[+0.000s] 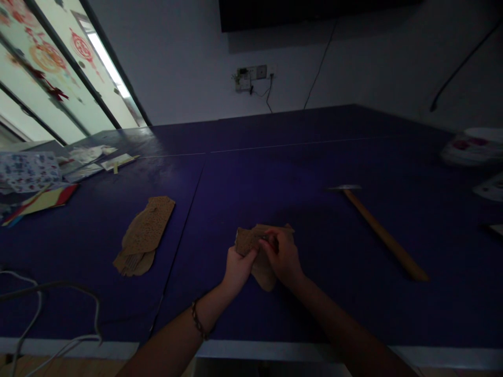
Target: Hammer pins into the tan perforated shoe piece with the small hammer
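A brown, cardboard-like piece (264,272) is held just above the purple table, in front of me. Its left edge is gripped by my left hand (238,266), thumb on top. My right hand (283,256) is closed in a pinch over the upper face of the piece; a small shiny spot shows at its fingertips, too small to name. Off to the left lie more brown pieces (147,228), stacked and overlapping, with a pitted or dotted surface. A hammer (383,235) with a long wooden handle and a thin metal head rests to the right.
Coloured sheets (47,201), a patterned bag (29,170) and loose papers (88,157) sit at the far left. Pale cables (66,287) loop over the front left edge. A white container with red marks (473,146) stands at the right. The purple table (251,178) reaches the wall.
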Tool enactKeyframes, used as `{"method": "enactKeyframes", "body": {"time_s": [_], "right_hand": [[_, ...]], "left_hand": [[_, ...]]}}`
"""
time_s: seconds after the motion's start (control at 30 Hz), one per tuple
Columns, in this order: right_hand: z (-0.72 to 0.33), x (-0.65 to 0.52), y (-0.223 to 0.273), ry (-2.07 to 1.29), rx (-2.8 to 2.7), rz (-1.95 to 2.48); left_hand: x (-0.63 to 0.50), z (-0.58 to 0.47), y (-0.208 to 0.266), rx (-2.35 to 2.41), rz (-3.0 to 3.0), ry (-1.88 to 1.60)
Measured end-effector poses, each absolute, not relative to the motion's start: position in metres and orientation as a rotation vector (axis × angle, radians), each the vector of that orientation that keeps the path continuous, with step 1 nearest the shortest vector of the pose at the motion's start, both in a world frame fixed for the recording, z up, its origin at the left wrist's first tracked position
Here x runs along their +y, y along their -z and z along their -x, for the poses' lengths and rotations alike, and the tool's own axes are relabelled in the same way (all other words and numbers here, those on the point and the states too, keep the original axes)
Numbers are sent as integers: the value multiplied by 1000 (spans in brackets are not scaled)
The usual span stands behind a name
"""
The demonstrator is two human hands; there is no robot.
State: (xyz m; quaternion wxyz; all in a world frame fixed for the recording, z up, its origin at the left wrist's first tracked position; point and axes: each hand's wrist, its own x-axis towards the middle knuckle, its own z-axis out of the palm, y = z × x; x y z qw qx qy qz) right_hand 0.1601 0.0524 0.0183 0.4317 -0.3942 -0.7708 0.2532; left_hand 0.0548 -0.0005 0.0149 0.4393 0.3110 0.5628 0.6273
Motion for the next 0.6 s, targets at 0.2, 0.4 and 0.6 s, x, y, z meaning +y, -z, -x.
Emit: {"method": "enactKeyframes", "body": {"time_s": [0.2,0.4,0.6], "right_hand": [[-162,50,-20,-667,-1911,865],[-164,50,-31,-1210,-1187,912],[-162,64,-34,-1553,-1098,912]], "left_hand": [[-2,-56,-16,1461,-807,-1550],[7,-50,-2,1379,-533,-1658],[5,-52,-5,1358,-548,-1651]]}}
